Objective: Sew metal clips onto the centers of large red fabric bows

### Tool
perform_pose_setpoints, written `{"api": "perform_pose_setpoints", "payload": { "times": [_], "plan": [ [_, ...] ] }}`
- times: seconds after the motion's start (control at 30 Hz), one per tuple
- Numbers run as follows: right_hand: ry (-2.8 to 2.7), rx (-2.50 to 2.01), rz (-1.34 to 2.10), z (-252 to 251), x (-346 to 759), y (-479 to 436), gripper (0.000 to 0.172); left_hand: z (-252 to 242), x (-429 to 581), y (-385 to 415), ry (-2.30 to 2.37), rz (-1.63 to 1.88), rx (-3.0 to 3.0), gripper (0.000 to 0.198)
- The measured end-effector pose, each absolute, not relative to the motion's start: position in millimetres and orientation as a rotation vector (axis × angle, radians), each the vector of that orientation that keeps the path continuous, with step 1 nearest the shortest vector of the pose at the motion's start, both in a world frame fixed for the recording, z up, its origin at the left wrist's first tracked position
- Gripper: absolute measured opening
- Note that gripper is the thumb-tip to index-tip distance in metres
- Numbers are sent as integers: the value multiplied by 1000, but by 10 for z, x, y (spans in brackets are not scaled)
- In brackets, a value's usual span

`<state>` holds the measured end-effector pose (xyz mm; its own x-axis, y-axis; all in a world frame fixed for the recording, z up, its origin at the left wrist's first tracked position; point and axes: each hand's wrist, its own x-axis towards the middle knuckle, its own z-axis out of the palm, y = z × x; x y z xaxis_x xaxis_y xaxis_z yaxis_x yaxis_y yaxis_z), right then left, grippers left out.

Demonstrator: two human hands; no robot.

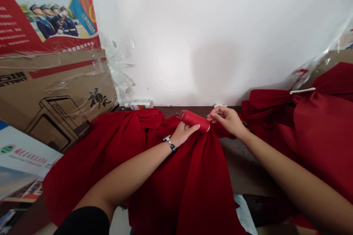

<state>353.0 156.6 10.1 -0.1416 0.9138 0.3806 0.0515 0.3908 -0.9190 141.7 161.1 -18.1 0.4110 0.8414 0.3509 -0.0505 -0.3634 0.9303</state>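
A large red cloth point(176, 176) lies gathered in pleats across the table in front of me. My left hand point(184, 134) is closed round the gathered neck of the cloth, which shows as a tight red roll point(194, 120) with thin white strands at its left end. My right hand point(227, 119) pinches the right end of that roll, fingers pressed together. A watch point(169, 143) sits on my left wrist.
A cardboard box point(55, 95) with a poster point(46, 11) leans at the left. A small white bottle point(139, 105) lies by the white wall. More red cloth bundles point(311, 117), one bound with a white tie point(302, 90), are heaped at the right. Printed sheets point(19, 169) lie lower left.
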Motion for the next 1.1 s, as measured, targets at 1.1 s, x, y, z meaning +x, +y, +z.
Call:
{"api": "perform_pose_setpoints", "payload": {
  "times": [1.1],
  "plan": [
    [-1513,-953,869,104,3509,1535,34,-235,1451,1622,633,1086,1576,50]
  ]
}}
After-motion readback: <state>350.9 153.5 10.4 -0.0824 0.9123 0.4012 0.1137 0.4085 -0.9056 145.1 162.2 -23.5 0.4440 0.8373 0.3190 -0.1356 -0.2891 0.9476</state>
